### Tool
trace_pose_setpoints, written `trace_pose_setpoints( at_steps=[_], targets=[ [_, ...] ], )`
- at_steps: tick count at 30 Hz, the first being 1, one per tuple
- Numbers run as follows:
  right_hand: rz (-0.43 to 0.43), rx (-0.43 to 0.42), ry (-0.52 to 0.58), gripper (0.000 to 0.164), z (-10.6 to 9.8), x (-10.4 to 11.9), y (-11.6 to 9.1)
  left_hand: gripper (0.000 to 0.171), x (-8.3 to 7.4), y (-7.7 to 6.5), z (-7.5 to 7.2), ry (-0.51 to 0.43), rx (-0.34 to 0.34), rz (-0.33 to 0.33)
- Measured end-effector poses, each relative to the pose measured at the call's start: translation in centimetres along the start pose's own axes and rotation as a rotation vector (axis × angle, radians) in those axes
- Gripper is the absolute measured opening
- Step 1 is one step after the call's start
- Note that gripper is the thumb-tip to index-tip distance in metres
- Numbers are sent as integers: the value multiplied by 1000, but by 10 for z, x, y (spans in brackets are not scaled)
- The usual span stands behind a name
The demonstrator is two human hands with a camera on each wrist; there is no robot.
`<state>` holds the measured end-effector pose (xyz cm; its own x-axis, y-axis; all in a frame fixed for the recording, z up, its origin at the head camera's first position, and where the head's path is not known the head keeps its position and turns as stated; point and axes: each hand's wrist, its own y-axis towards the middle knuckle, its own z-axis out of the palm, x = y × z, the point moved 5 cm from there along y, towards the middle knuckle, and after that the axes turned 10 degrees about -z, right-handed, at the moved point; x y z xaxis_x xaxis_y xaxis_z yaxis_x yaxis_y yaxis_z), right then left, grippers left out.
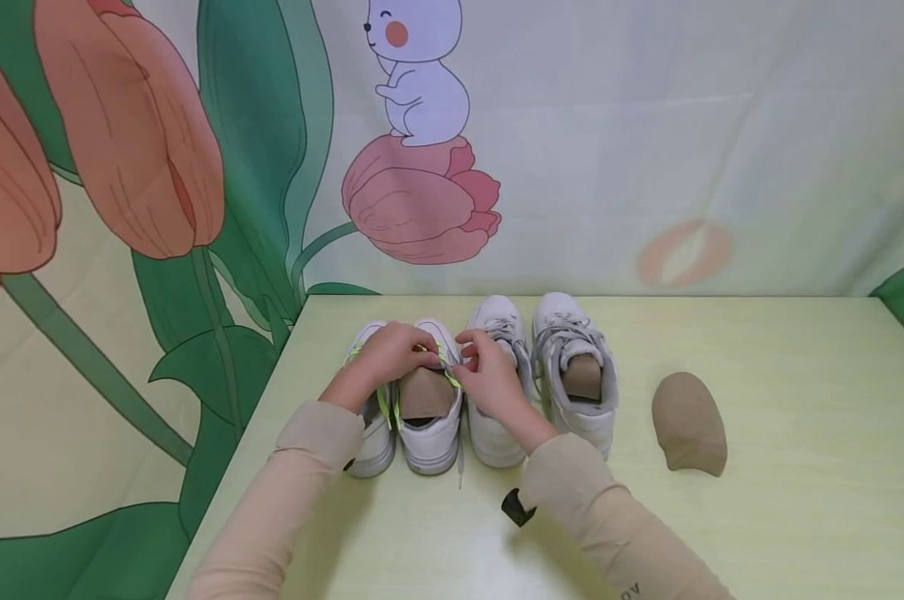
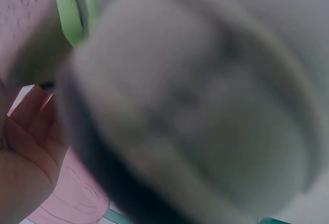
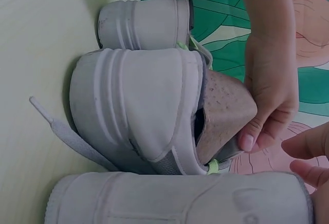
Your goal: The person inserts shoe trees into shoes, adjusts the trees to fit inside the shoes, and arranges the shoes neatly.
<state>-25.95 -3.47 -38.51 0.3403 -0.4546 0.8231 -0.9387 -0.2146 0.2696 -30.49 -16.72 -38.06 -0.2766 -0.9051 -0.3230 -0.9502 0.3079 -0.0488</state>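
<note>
Two white sneakers with green laces stand at the left. Over the right one of them, a sneaker [image 1: 431,450], my left hand [image 1: 395,350] pinches the grey tongue [image 3: 231,150] between thumb and fingers. A brown speckled piece [image 3: 226,112] sticks up out of this shoe's opening, against the tongue. My right hand [image 1: 491,375] hovers over the neighbouring white sneaker [image 1: 496,442], its fingers bent loosely toward the green lace [image 1: 452,379]. In the right wrist view its fingertips [image 3: 295,147] stand apart from the tongue, with nothing seen between them. A blurred shoe [image 2: 154,44] covers much of the left wrist view.
Farther right stands a white sneaker [image 1: 575,417] with grey laces and a brown piece [image 1: 582,377] inside. A loose brown rounded piece [image 1: 689,423] lies on the table [image 1: 796,500]. One grey lace end [image 3: 77,142] trails beside the worked shoe. Behind hangs a printed cloth [image 1: 609,125].
</note>
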Motion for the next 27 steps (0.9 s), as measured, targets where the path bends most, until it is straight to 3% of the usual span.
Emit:
trace_pose_setpoints(
  at_steps=[5, 11, 16, 21, 27],
  targets=[
    [-72, 10, -29, 30, 1, 4, -3, 11, -2, 2, 2, -5, 10, 17],
    [-192, 100, -130, 28, 9, 19, -14, 12, 9, -3, 2, -169, -13, -4],
    [-268, 165, -263, 34, 21, 24, -20, 20, 22, -13, 0, -249, 0, -39],
    [-261, 184, -314, 43, 27, 25, -22, 30, 33, -25, 3, -345, 49, -68],
    [-209, 224, -289, 47, 33, 25, -19, 33, 37, -31, 8, -372, 28, -26]
  ],
)
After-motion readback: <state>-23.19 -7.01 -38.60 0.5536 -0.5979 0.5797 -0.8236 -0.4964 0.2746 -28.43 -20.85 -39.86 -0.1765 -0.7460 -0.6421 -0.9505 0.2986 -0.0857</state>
